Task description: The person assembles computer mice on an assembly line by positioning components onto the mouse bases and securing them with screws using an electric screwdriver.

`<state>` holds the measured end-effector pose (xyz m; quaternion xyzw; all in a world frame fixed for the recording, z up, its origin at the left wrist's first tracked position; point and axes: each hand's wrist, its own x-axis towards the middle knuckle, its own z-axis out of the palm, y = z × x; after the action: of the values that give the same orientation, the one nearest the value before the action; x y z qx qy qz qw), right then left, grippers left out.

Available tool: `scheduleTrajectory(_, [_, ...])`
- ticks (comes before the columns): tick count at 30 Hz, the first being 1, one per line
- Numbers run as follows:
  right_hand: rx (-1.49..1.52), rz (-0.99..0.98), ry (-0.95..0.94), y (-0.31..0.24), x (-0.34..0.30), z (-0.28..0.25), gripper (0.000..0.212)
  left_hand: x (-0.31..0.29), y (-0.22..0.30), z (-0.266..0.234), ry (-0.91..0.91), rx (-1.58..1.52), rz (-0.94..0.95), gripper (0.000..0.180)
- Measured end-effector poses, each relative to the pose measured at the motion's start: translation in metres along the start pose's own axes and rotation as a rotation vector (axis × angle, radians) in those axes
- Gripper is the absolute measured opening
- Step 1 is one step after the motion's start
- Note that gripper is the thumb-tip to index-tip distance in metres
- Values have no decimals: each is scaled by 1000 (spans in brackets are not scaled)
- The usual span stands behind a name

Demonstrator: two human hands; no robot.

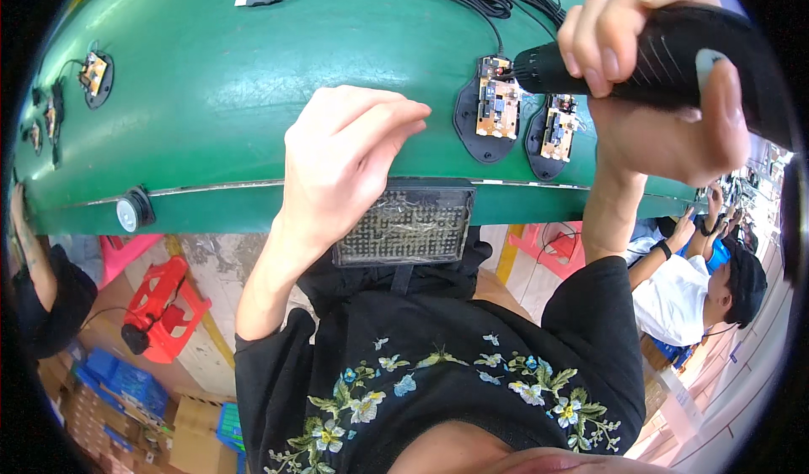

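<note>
The right hand (653,78) is raised and clamped around a black cylindrical power screwdriver (649,57), its tip on a tan circuit board in a black oval shell (491,107) on the green conveyor belt (236,95). The left hand (341,162) rests palm-down, fingers loosely spread and holding nothing, above a small black tray of screws (404,225).

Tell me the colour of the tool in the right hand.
Black, a power screwdriver gripped by the right hand; head view.

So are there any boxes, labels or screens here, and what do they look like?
Cardboard box: on the floor, lower left, brown, flaps open.
Blue crates: beside it on the floor, low, stacked.
Clear tray: at the green table's edge, under the left hand, rectangular, grid-patterned.
No screens or labels to be seen.
</note>
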<state>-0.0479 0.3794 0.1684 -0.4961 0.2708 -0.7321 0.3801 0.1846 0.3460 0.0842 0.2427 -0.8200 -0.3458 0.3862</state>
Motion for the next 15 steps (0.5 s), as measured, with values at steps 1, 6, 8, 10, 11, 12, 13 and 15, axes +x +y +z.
scheduleTrajectory(1, [80,-56,33,6,-2,-7,61,1,1,1,-5,0,1,22])
scheduleTrajectory(6, [-144,150,45,-10,5,30,60,0,2,-2,12,-10,8,23])
scheduleTrajectory(8, [-97,203,214,-13,7,31,59,1,4,-3,13,-12,15,24])
scheduleTrajectory(10, [-159,198,3,-14,10,7,60,-1,3,-1,45,-69,28,26])
scheduleTrajectory(11, [-144,171,-69,-16,11,-2,64,-2,3,0,45,-66,30,26])
scheduleTrajectory(12, [-124,147,-165,-20,16,-12,69,-3,2,3,64,-80,38,26])
scheduleTrajectory(13, [-91,151,-289,-29,20,-21,74,-4,3,6,83,-96,47,26])
scheduleTrajectory(15, [2,172,-734,-42,36,-54,38,-8,2,12,94,-109,59,26])
